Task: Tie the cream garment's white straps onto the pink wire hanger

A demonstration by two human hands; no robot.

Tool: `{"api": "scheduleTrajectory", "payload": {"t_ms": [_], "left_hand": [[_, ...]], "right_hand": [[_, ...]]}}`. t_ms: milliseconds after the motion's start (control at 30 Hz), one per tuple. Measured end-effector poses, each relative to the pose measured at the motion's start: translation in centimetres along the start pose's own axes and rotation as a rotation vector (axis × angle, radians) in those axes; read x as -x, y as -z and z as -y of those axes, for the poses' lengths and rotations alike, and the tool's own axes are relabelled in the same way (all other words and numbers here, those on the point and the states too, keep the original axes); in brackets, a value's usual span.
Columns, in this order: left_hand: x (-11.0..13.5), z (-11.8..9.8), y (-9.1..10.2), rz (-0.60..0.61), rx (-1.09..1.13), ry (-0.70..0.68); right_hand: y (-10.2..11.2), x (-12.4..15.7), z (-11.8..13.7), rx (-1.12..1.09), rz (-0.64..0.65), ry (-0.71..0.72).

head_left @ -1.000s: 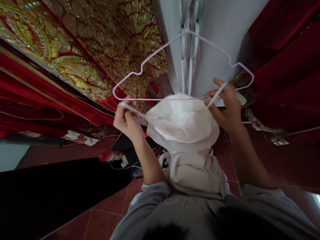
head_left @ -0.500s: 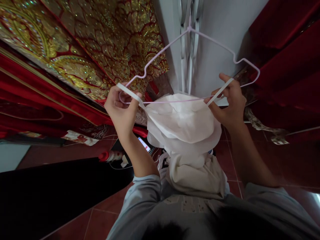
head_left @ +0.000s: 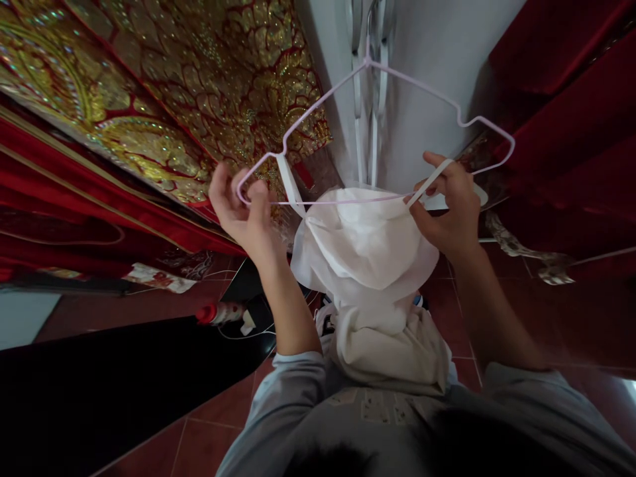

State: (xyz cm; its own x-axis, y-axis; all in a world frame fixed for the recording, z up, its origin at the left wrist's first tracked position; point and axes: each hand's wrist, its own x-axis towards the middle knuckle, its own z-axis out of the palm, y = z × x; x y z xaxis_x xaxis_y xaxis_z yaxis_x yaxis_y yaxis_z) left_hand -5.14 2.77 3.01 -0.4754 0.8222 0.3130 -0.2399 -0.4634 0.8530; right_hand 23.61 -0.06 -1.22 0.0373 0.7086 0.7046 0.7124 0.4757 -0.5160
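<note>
A thin pink hanger (head_left: 412,85) hangs in front of me, its hook up by the metal bars. A white garment (head_left: 368,242) with two narrow straps hangs down over my lap. Its left strap (head_left: 289,182) is looped over the hanger at the notch in the left arm. Around the hanger's left corner is my left hand (head_left: 243,205), fingers apart and slightly blurred, free of the strap. My right hand (head_left: 450,205) grips the right strap (head_left: 431,182), which is stretched across its fingers beside the hanger's lower bar.
Gold sequinned red garments (head_left: 213,86) hang close on the left, and dark red cloth (head_left: 571,132) on the right. Metal bars (head_left: 373,132) run down the pale surface ahead. A red-capped bottle (head_left: 213,313) stands at lower left by a dark surface (head_left: 124,384).
My left hand has let go of the left strap, which now sits over the hanger's left arm. The right hand keeps its strap and has shifted slightly left.
</note>
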Motion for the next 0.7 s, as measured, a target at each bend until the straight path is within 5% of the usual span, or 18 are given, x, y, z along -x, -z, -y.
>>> {"api": "scheduleTrajectory", "payload": {"t_ms": [67, 267, 700], "left_hand": [[0.9, 1.1, -0.3, -0.093, 0.066, 0.053], [2.6, 1.5, -1.6, 0.122, 0.103, 0.116], [3.2, 2.3, -2.6, 0.076, 0.222, 0.135]], "right_hand": [[-0.3, -0.1, 0.1, -0.003, -0.033, -0.019], [-0.2, -0.7, -0.1, -0.06, 0.028, -0.051], [2.4, -3.3, -0.3, -0.099, 0.231, -0.138]]}}
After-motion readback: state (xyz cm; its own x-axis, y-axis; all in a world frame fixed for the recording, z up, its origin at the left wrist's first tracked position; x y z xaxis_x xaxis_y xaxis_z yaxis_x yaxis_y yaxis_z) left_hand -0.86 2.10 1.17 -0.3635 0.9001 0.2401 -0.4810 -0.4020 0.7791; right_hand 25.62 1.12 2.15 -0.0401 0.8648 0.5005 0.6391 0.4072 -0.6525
